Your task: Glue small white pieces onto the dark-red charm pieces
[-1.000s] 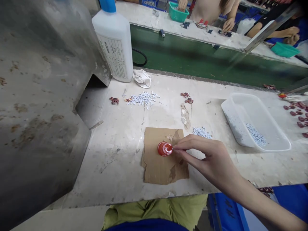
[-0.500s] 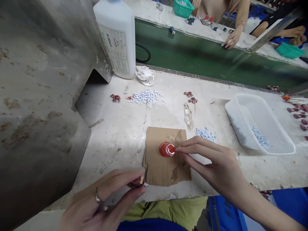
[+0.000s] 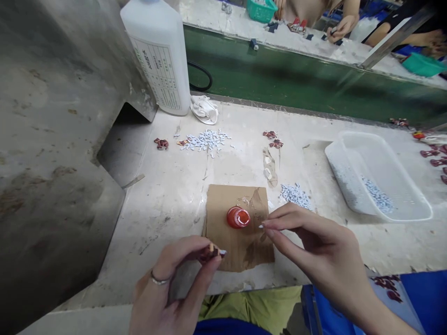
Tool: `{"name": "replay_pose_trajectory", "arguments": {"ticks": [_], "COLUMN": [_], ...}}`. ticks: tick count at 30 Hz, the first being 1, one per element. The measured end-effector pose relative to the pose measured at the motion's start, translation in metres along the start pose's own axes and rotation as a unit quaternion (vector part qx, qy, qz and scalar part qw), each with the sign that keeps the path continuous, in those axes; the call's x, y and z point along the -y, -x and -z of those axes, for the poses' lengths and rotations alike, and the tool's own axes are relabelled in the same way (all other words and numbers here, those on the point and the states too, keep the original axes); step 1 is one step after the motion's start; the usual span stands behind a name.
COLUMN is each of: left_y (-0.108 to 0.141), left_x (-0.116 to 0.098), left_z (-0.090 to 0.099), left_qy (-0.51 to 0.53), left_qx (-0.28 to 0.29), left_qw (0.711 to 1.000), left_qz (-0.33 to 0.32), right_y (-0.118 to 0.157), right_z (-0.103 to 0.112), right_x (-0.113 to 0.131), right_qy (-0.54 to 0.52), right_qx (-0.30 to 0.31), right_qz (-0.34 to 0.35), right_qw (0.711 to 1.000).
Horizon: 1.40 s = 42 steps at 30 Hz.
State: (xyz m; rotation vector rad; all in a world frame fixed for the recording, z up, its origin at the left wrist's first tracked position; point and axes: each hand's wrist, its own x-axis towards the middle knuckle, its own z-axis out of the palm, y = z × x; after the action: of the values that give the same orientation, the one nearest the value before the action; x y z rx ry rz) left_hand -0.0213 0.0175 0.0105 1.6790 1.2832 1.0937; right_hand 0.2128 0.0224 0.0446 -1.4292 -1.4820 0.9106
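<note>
Between the thumb and fingers of my left hand [image 3: 178, 281] is a small dark red-brown figurine [image 3: 209, 252], with a pale piece showing at its right end. My right hand [image 3: 310, 242] pinches a tiny whitish piece [image 3: 261, 226], its tip just right of a small red pot [image 3: 238, 217]. The pot stands on a square of brown cardboard [image 3: 226, 195], and its open top shows red, shiny contents. A pile of small pale blue-white pieces [image 3: 295, 196] lies behind my right hand. Another pile of pale pieces [image 3: 207, 141] is farther back, with a figurine [image 3: 161, 144] to its left.
A clear plastic tub [image 3: 412, 211] with pale pieces stands at right. A large white bottle [image 3: 159, 60] and a crumpled white cloth [image 3: 204, 110] are at back left, beside a metal housing [image 3: 52, 163]. Across a green partition [image 3: 244, 70], another person's hand [image 3: 344, 28] handles small parts.
My right hand has drawn the tiny piece back from the pot's rim to the right. My left hand has come right and up with the figurine, over the cardboard's edge.
</note>
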Motion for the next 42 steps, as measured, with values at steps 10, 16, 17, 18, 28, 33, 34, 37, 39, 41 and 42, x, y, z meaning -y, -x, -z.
{"name": "replay_pose_trajectory", "arguments": {"ticks": [10, 16, 17, 18, 28, 33, 34, 37, 39, 41, 42], "left_y": [-0.001, -0.009, -0.010, -0.010, 0.002, -0.001, -0.003, -0.006, -0.007, -0.007, -0.007], "left_x": [0.008, 0.005, 0.004, 0.003, -0.002, -0.002, -0.001, 0.001, 0.001, 0.000, -0.001], "left_z": [0.007, 0.008, 0.008, 0.008, -0.005, -0.005, -0.004, -0.002, -0.002, -0.002, -0.003], "left_qy": [-0.029, -0.054, -0.042, -0.026, 0.024, 0.024, 0.019, 0.009, -0.004, -0.020, -0.026], "left_qx": [0.027, 0.039, 0.046, 0.060, -0.037, -0.034, -0.025, -0.001, -0.003, -0.004, 0.003], "left_qw": [0.999, 0.995, 0.995, 0.994, 0.998, 0.998, 0.999, 1.000, 0.999, 1.000, 1.000], "left_qz": [-0.001, -0.078, -0.082, -0.087, 0.043, 0.036, 0.021, -0.029, -0.034, -0.020, -0.016], "right_y": [0.004, 0.003, 0.002, 0.002, -0.004, -0.006, -0.006, -0.005, -0.004, -0.003, -0.001], "right_z": [0.008, 0.003, 0.002, 0.001, -0.009, -0.010, -0.010, -0.008, -0.006, -0.007, -0.007], "right_x": [-0.002, 0.002, 0.002, 0.002, -0.012, -0.012, -0.011, -0.012, -0.012, -0.009, -0.007], "right_qy": [-0.306, -0.329, -0.318, -0.295, 0.133, 0.147, 0.149, 0.153, 0.149, 0.133, 0.117], "right_qx": [0.089, 0.091, 0.090, 0.085, 0.009, 0.025, 0.025, 0.023, 0.020, 0.013, 0.008], "right_qz": [-0.306, -0.308, -0.291, -0.265, 0.116, 0.139, 0.137, 0.126, 0.118, 0.106, 0.100], "right_qw": [0.897, 0.888, 0.898, 0.914, 0.984, 0.979, 0.979, 0.980, 0.982, 0.985, 0.988]}}
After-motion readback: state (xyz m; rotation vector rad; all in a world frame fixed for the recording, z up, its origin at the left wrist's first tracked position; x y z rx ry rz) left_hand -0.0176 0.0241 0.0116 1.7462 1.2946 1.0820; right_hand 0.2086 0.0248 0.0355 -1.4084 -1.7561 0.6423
